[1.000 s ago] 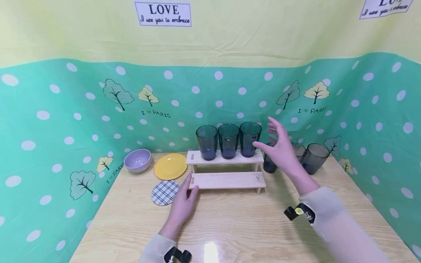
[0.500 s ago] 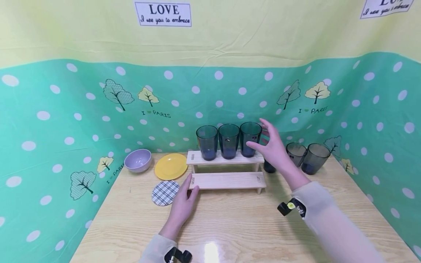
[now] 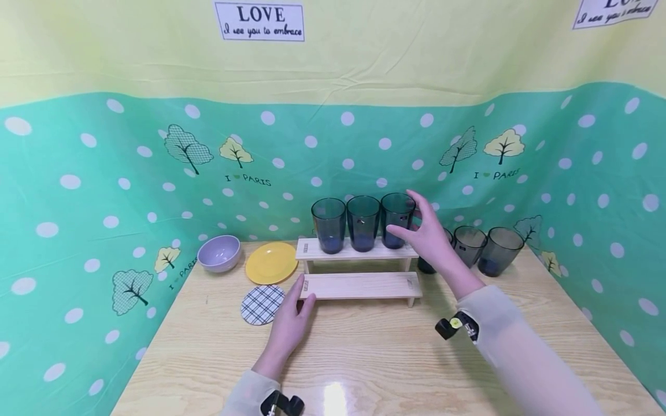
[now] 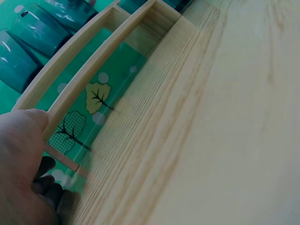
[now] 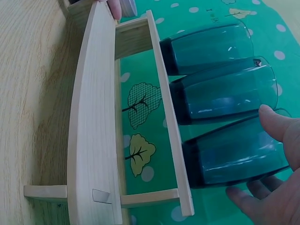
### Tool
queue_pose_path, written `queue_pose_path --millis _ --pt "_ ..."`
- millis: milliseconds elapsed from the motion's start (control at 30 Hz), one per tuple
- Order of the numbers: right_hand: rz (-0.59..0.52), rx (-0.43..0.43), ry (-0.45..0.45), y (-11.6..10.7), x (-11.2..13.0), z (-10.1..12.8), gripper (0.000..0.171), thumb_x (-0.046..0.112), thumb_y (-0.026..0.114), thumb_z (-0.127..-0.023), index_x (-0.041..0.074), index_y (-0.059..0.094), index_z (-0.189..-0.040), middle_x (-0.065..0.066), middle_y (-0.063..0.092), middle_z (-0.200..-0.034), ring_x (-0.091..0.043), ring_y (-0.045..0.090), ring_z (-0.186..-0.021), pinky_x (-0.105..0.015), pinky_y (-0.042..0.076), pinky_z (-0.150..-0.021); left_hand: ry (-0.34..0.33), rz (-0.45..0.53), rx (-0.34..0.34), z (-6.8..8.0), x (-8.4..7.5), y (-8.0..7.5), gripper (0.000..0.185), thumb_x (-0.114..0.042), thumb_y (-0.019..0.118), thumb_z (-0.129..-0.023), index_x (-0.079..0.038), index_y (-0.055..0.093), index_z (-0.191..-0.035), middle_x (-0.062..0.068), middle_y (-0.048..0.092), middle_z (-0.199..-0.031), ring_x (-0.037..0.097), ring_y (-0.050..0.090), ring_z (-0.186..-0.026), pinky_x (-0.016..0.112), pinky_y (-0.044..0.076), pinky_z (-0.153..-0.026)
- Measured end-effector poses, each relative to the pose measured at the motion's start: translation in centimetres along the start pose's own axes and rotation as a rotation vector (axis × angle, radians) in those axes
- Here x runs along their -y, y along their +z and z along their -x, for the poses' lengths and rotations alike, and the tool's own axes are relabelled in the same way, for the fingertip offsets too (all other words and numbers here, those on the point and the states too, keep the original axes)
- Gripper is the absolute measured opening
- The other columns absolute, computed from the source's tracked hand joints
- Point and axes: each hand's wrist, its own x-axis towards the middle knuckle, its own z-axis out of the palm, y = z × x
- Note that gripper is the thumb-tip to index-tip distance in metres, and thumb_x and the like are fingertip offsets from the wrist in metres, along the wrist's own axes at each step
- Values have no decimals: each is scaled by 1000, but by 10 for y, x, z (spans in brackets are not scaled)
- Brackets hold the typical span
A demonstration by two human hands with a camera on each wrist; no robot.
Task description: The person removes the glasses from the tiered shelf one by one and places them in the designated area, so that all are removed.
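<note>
Right hand at the right glass, fingers spread and loosely curved about it, thumb near its rim; contact unclear, not yet a grip. That glass stands at the 3 o'clock end of the rack's top shelf, beside two more. Left hand presses the lower shelf's 9 o'clock end, fingers relaxed. Bare table at 6 o'clock. Three glasses at 3 o'clock, one mostly hidden behind the right hand. Wall sign reads "LOVE"; print "I PARIS".
</note>
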Motion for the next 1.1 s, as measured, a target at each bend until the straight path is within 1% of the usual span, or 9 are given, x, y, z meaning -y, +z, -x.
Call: queue_pose_path --millis 233,400,500,767,933,1100 --pt "2 9 27 0 -2 -2 104 37 86 -100 29 19 -178 -13 21 -181 -45 35 -159 -65 49 -118 2 -5 0 0 1 0 69 -40 57 -117 -12 33 -175 15 35 -177 37 32 -163 56 26 -134" --pt "9 10 35 0 -3 -3 103 36 85 -101 31 18 -178 -16 25 -179 -45 37 -158 -64 49 -118 6 -4 -1 1 1 0 69 -40 57 -117 -12 33 -175 16 35 -177 37 32 -163 56 26 -134" --pt "9 10 33 0 -2 -4 103 35 85 -101 30 17 -179 -18 27 -178 -45 38 -157 -63 49 -118 9 -3 -3 1 0 0 69 -40 58 -116 -12 34 -174 16 35 -177 37 33 -163 56 26 -134" --pt "10 2 39 0 -1 -4 103 34 86 -100 29 19 -178 -18 30 -177 -45 40 -156 -63 51 -116 11 -7 -4 0 0 -1 68 -38 59 -116 -11 35 -174 17 36 -176 38 33 -162 56 26 -133" --pt "30 -24 52 1 0 -3 102 37 87 -99 30 22 -178 -18 34 -175 -44 43 -154 -65 53 -113 6 -15 -4 1 0 -1 68 -38 59 -116 -12 35 -174 16 36 -176 38 33 -162 56 26 -133" --pt "25 -43 60 1 0 0 103 41 89 -97 32 25 -177 -17 39 -173 -43 44 -153 -66 51 -113 8 -17 -5 1 0 -1 68 -39 59 -116 -11 34 -174 17 36 -176 38 34 -162 56 27 -133"
